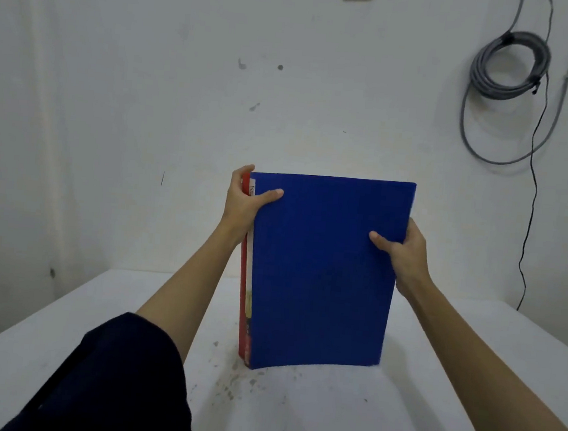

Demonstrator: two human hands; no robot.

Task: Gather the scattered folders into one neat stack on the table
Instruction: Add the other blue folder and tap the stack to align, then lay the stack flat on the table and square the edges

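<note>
- Head view: the folders [322, 273] are held upright as one bundle, blue cover foremost, bottom edges on the worktop [432, 383] near its middle.
- The bundle's sides are gripped by the left hand [246, 201] and right hand [406, 257].
- No stray folders are seen; squaring and laying flat appear left.

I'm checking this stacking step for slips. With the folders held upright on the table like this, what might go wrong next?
1. The red folder and white sheets behind the blue folder sit offset at the left edge; they may stay uneven when laid down.
2. The left hand and right hand grip only the upper sides, so the bottom edge might skid on the table.
</note>
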